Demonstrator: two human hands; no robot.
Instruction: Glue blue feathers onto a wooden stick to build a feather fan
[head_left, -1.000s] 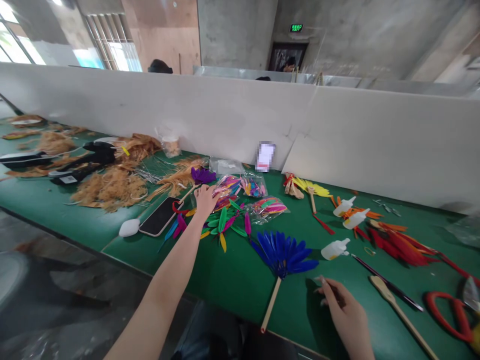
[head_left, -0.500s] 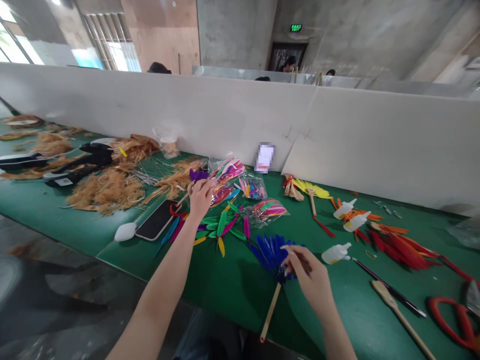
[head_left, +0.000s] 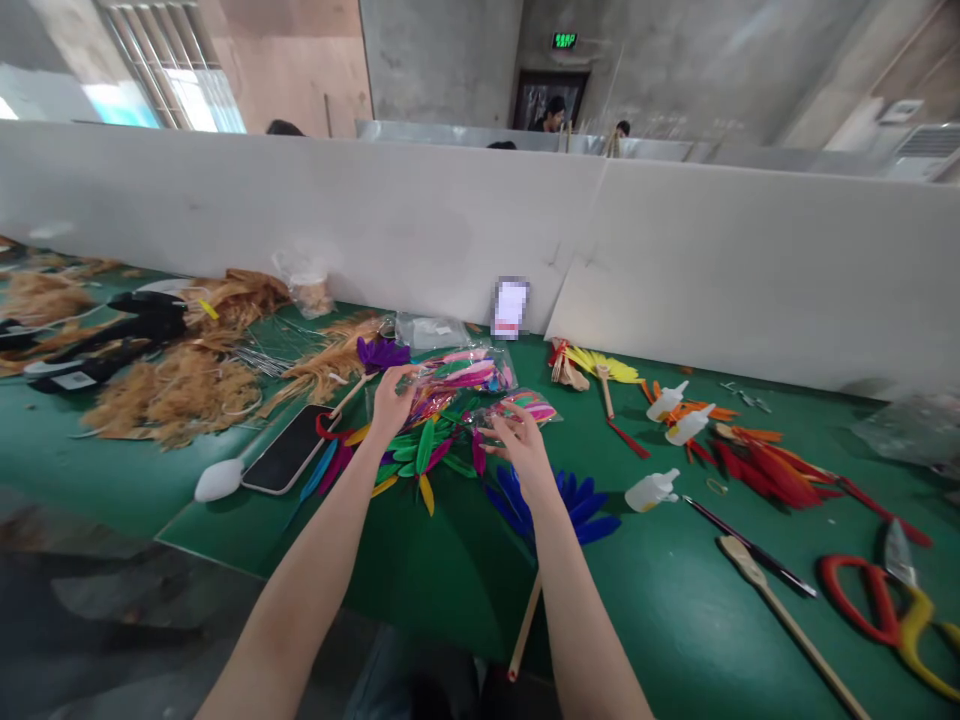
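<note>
My left hand [head_left: 394, 400] is closed at the left edge of a clear bag of pink and striped feathers [head_left: 469, 370]; its fingertips are partly hidden. To the right, my right hand [head_left: 519, 438] reaches over another bag of striped feathers [head_left: 536, 405], fingers apart and holding nothing I can see. Loose green feathers [head_left: 426, 445], with some magenta and yellow ones, lie between my forearms. Under my right forearm spreads a fan of blue feathers [head_left: 589, 505] on a wooden stick [head_left: 525, 625]. A purple feather fan [head_left: 382, 353] lies beyond my left hand.
A dark phone [head_left: 285, 450] and a white case [head_left: 219, 480] lie left, near brown fibre [head_left: 172, 395]. Right are glue bottles [head_left: 651, 490], a yellow feather fan [head_left: 607, 365], red feathers [head_left: 772, 475], a pen [head_left: 750, 545] and scissors [head_left: 862, 600]. A white partition [head_left: 420, 230] stands behind.
My right hand has left the blue feather fan and moved forward and left to the bags. The pink feather bag by my left hand lies lower and flatter. The view has turned slightly right.
</note>
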